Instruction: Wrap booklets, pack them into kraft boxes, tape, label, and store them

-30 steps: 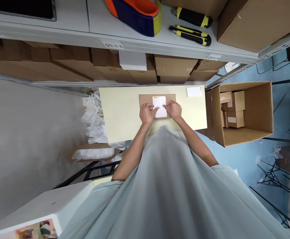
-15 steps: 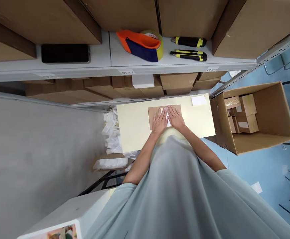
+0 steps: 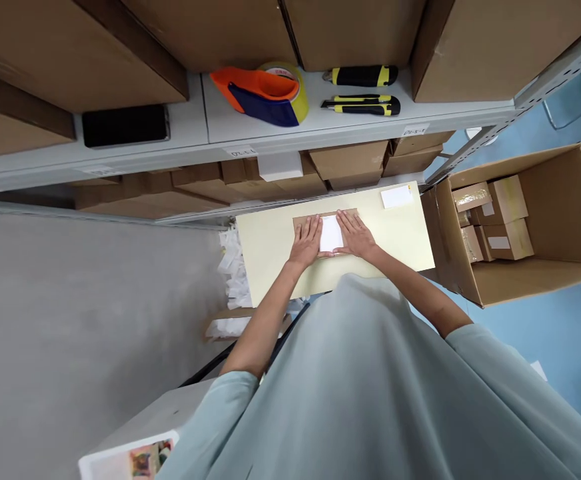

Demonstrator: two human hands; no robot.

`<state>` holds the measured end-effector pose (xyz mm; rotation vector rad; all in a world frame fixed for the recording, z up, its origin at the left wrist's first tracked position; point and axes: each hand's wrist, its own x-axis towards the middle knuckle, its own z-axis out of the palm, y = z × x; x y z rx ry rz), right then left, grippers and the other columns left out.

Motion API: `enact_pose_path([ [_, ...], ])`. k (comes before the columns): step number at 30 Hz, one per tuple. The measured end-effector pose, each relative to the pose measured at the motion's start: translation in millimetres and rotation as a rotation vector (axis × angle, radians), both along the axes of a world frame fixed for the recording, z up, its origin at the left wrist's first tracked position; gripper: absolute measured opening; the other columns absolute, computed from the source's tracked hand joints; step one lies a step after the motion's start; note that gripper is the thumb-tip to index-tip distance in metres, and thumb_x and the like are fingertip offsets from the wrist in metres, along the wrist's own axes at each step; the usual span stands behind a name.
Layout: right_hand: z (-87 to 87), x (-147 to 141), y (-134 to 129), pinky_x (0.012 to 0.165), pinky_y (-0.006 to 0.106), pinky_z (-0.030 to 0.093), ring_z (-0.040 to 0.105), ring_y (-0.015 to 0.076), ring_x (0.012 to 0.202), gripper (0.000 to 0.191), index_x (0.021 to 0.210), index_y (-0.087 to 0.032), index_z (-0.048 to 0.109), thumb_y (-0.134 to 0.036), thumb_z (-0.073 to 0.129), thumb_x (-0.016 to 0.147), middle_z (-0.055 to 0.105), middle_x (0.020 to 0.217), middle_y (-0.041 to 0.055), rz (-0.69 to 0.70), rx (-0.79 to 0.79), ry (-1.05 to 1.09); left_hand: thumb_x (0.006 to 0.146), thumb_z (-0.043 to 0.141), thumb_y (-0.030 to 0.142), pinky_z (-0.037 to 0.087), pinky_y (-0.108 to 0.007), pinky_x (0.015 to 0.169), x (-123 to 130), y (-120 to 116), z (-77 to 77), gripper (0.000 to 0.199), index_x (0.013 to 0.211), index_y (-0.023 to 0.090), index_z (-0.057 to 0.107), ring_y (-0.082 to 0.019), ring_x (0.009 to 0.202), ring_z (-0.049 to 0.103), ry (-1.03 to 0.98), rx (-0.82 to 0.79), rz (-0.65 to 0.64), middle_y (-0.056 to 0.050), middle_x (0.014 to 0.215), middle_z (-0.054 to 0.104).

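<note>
A flat brown cardboard piece (image 3: pixel 298 221) lies on the pale yellow board (image 3: pixel 270 247), with a white label (image 3: pixel 331 235) on its middle. My left hand (image 3: pixel 307 241) lies flat on the cardboard at the label's left edge, fingers stretched out. On the other side my right hand (image 3: pixel 354 235) rests flat at the label's right edge, fingers spread. Both thumbs point inward along the label's lower edge. A small stack of white labels (image 3: pixel 396 196) sits at the board's upper right.
On the shelf (image 3: pixel 190 127) above are a phone (image 3: pixel 125 126), an orange and blue tape dispenser (image 3: pixel 265 97) and cutters (image 3: pixel 363 105). A large open carton (image 3: pixel 560 213) holding several small boxes stands at the right. White scraps (image 3: pixel 235 267) hang left of the board.
My hands have moved apart, the left one leftward and the right one slightly rightward, so more of the white label shows between them. The camera view has tilted a little.
</note>
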<state>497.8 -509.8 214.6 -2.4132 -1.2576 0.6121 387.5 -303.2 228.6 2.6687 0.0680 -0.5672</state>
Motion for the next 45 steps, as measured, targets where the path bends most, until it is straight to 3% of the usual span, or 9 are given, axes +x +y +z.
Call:
enact_pose_path([
  [7,-3.4,-6.9,-3.1,0.144,0.06,0.003,0.004,0.0371,0.178,0.112,0.18,-0.004,0.016,-0.059,0.071,0.1,0.007,0.188,0.0215,-0.123,0.062,0.077,0.104,0.054,0.071,-0.01,-0.072,0.136,-24.3,2.3,6.5,0.096,0.179,0.014,0.031,-0.045,0.175,-0.012,-0.025,0.058,0.167,-0.019,0.189,0.006],
  [10,-5.0,-17.4,-33.0,0.144,0.061,0.006,-0.001,0.0377,0.177,0.11,0.181,-0.006,0.012,-0.062,0.067,0.104,0.001,0.188,0.0219,-0.258,0.113,0.136,0.105,0.055,0.069,-0.007,-0.074,0.135,-53.1,-4.2,3.9,0.096,0.179,0.015,0.029,-0.046,0.174,-0.016,-0.03,0.029,0.413,-0.019,0.189,0.0],
  [12,-9.9,-27.5,-63.1,0.144,0.063,0.01,-0.002,0.0396,0.177,0.122,0.182,-0.009,0.007,-0.073,0.07,0.099,0.001,0.188,0.0219,-0.331,0.132,0.248,0.104,0.06,0.066,0.0,-0.072,0.137,-73.3,-13.0,-0.8,0.107,0.181,0.01,0.012,-0.044,0.174,-0.013,-0.025,-0.061,0.686,-0.024,0.188,0.001],
  [15,-21.6,-45.3,-101.3,0.141,0.065,0.02,0.002,0.0407,0.177,0.133,0.183,-0.017,0.001,-0.085,0.07,0.092,0.01,0.188,0.0211,-0.382,0.163,0.517,0.105,0.064,0.059,0.012,-0.055,0.141,-92.4,-35.3,-9.4,0.113,0.179,0.005,-0.001,-0.036,0.176,0.009,-0.039,-0.337,1.041,-0.03,0.184,0.02],
  [18,-27.5,-56.9,-115.0,0.14,0.063,0.027,0.013,0.0391,0.176,0.126,0.183,-0.02,0.007,-0.087,0.066,0.094,0.019,0.187,0.0204,-0.391,0.251,0.735,0.107,0.065,0.055,0.029,-0.043,0.138,-95.3,-63.6,-13.2,0.105,0.179,0.006,0.007,-0.031,0.169,0.037,-0.073,-0.481,1.187,-0.028,0.177,0.04],
  [24,10.6,-43.5,-134.1,0.141,0.056,0.032,0.033,0.0343,0.172,0.089,0.178,-0.023,0.037,-0.068,0.062,0.105,0.044,0.179,0.0138,-0.493,0.523,0.627,0.105,0.071,0.051,0.044,-0.042,0.132,-92.7,-108.7,14.1,0.088,0.174,0.012,0.033,-0.028,0.156,0.057,-0.246,-0.471,1.259,-0.025,0.165,0.058],
  [31,62.0,-44.8,-221.7,0.13,0.051,0.051,0.06,0.0339,0.155,0.07,0.17,-0.022,0.052,-0.049,0.062,0.106,0.058,0.17,0.0106,-0.738,0.506,0.405,0.098,0.079,0.049,0.054,-0.05,0.125,-72.6,-174.5,45.5,0.056,0.14,0.012,0.074,-0.033,0.141,0.071,-0.329,-0.571,1.166,-0.021,0.144,0.076],
  [40,70.2,-105.3,-295.2,0.125,0.054,0.056,0.067,0.0342,0.147,0.063,0.161,-0.025,0.063,-0.036,0.072,0.1,0.066,0.161,0.0109,-0.843,0.305,0.39,0.081,0.085,0.04,0.054,-0.052,0.123,-96.1,-237.5,33.9,0.063,0.136,0.009,0.077,-0.038,0.136,0.073,-0.33,-0.658,1.146,-0.022,0.138,0.079],
  [45,104.2,-161.6,-342.4,0.125,0.052,0.055,0.067,0.0337,0.146,0.065,0.16,-0.022,0.063,-0.044,0.074,0.1,0.065,0.162,0.0134,-0.93,0.391,0.322,0.081,0.088,0.044,0.049,-0.056,0.128,-121.4,-274.1,49.3,0.065,0.138,0.013,0.078,-0.039,0.142,0.069,-0.316,-0.766,1.085,-0.018,0.141,0.078],
])
